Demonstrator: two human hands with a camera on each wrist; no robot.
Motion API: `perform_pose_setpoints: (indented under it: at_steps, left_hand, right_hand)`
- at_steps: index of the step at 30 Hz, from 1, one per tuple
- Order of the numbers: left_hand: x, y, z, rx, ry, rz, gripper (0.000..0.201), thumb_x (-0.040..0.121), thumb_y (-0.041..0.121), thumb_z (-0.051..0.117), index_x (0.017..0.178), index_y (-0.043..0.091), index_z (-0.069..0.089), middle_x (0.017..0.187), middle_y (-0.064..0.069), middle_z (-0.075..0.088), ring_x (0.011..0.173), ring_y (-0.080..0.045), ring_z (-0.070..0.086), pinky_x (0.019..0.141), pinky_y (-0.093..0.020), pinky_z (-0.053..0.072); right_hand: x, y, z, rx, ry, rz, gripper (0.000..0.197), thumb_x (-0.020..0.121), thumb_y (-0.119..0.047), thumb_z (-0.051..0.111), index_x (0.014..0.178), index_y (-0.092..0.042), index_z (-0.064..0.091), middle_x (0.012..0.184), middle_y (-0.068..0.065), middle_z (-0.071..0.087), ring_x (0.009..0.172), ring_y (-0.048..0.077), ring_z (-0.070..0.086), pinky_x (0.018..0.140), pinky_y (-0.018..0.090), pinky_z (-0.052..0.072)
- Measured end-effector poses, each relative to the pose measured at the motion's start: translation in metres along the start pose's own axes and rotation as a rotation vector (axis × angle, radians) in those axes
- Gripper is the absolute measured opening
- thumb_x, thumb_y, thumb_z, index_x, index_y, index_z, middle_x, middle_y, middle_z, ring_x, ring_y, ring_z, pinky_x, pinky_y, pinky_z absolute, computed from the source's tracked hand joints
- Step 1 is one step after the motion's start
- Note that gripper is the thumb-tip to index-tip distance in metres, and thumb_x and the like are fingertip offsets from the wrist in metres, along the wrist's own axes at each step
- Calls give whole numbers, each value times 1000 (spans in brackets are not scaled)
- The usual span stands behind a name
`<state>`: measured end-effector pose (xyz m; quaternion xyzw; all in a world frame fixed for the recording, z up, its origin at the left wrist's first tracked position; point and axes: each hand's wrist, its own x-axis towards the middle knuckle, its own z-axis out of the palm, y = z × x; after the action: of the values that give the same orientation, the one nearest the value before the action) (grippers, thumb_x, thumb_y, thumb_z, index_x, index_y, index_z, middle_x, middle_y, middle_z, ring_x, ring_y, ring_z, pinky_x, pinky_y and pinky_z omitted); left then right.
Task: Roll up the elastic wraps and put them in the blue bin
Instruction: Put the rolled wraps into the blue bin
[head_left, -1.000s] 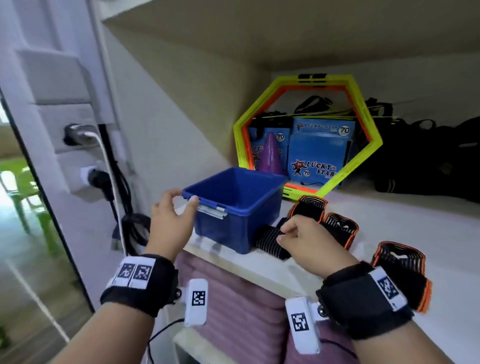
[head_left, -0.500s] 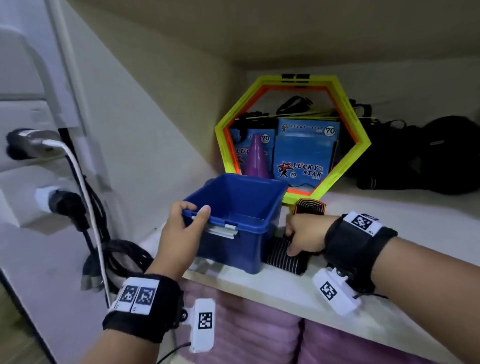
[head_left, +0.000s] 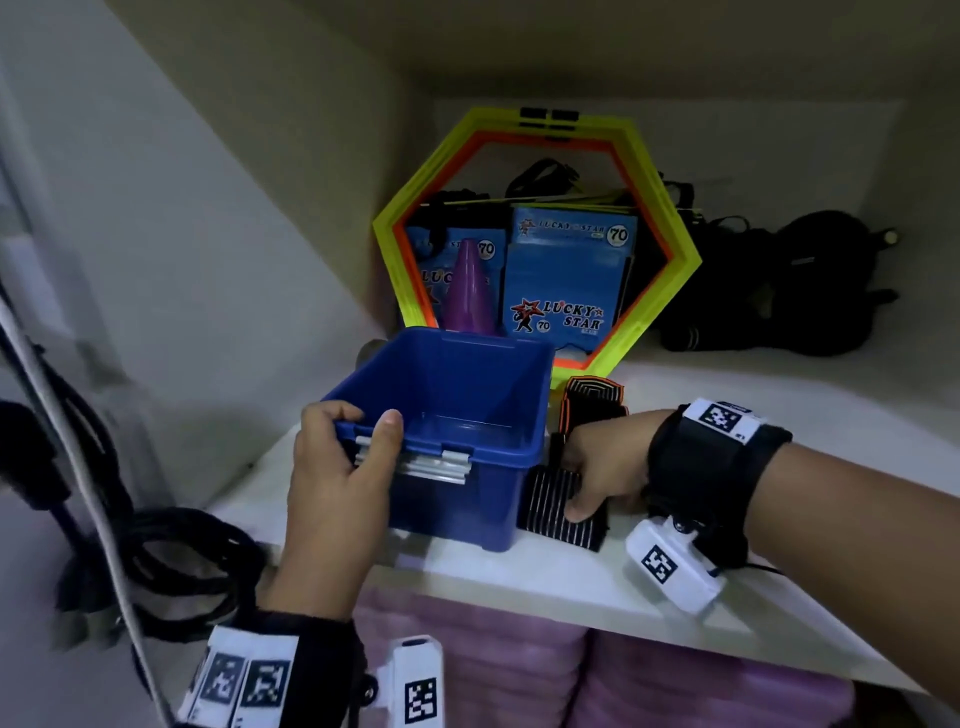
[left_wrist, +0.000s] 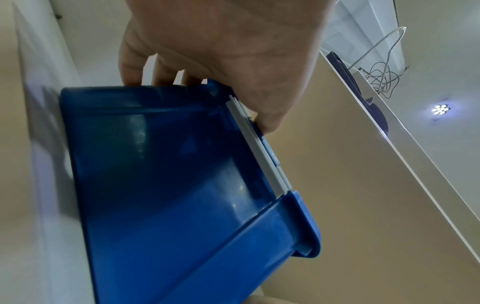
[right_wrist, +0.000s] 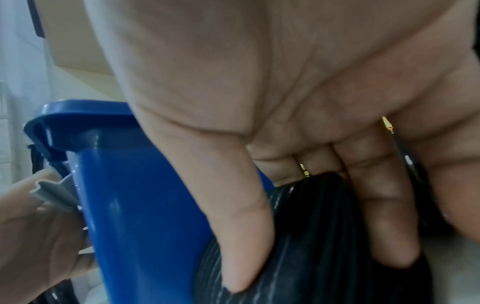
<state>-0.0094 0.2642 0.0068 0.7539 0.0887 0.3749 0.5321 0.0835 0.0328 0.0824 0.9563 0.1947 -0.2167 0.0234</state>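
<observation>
An empty blue bin (head_left: 467, 379) stands on the white shelf (head_left: 571, 577). My left hand (head_left: 337, 467) grips its near rim at the left corner, thumb inside, by the grey latch (head_left: 431, 465); the left wrist view shows the same blue bin (left_wrist: 168, 174) under my left hand (left_wrist: 221, 61). Just right of the bin lies a black striped elastic wrap (head_left: 550, 499), and my right hand (head_left: 602, 462) holds it, thumb on its front. In the right wrist view my right hand (right_wrist: 298, 185) curls round the black wrap (right_wrist: 311, 257). A black wrap with orange edging (head_left: 592, 400) lies behind.
A yellow-and-orange hexagon frame (head_left: 540, 249) leans at the back with blue boxes (head_left: 569, 275) and a purple cone (head_left: 467, 291) behind it. Black bags (head_left: 779, 291) fill the back right. Cables (head_left: 156, 561) hang left of the shelf. Purple fabric (head_left: 519, 665) is stacked below.
The head view has moved closer to the shelf. My left hand went from touching the bin's corner to gripping its rim. My right hand closed down on the striped wrap beside the bin.
</observation>
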Motion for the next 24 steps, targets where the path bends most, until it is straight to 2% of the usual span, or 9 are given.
perform_pose_setpoints:
  at_steps: [4,7,9,11,14,15,19,22,24]
  left_hand:
    - [0,1,0,-16,-4,3,26,87,62,56,99,41,45,108,-1,59,93,-17,58,74,-34,42]
    - [-1,2,0,-18,-3,4,29,86,63,55,100,38,46,108,-2,60,93,-18,59,74,-34,43]
    - [-1,3,0,-19,-3,-3,29,89,61,55,101,36,46,109,-3,60,93,-18,59,73,-34,42]
    - [-2,3,0,-17,-4,-15,25,92,57,57,102,37,45,110,-3,60,94,-19,59,72,-34,42]
    - [-3,5,0,-14,-3,-28,21,93,56,57,100,40,45,110,-3,60,94,-20,59,72,-35,43]
    - [-3,6,0,-18,0,-37,20,93,55,58,99,41,45,110,-2,61,94,-20,60,72,-35,43]
    - [-2,11,-3,-39,0,-50,19,93,47,62,96,37,47,99,0,63,88,-19,61,69,-35,44]
    - [-1,14,-7,-51,-29,-54,19,94,43,63,96,32,48,92,-1,64,81,-19,61,67,-37,46]
    - [-1,15,-10,-38,-44,-51,19,93,44,63,95,32,47,90,-2,64,80,-22,61,68,-40,48]
  right_hand:
    - [-1,2,1,42,-15,4,32,82,-40,76,99,-15,69,73,-8,63,65,12,58,56,21,44]
    - [-2,1,6,89,2,-7,22,82,-33,77,93,-18,64,73,-8,63,63,11,60,53,21,47]
    - [-3,0,10,124,12,-6,26,83,-31,76,99,-17,61,81,-2,66,70,20,66,61,28,54]
    - [-4,-1,15,164,10,18,37,84,-30,74,113,-14,58,90,5,68,72,27,68,64,33,56]
    - [-4,0,17,137,-4,-3,46,84,-32,74,122,-11,57,106,9,71,93,31,71,84,42,60]
    - [-5,1,16,118,-10,-16,45,85,-31,74,121,-10,58,108,9,71,96,32,71,86,43,59]
    - [-16,14,-4,147,-21,-56,33,84,-22,74,113,-10,64,107,12,71,96,33,71,79,43,61]
    - [-34,28,-34,235,61,-73,31,81,-22,77,106,-11,63,107,10,68,96,27,68,75,42,63]
    - [-48,35,-59,332,104,-110,30,80,-20,76,105,-11,62,102,9,70,88,24,71,68,37,61]
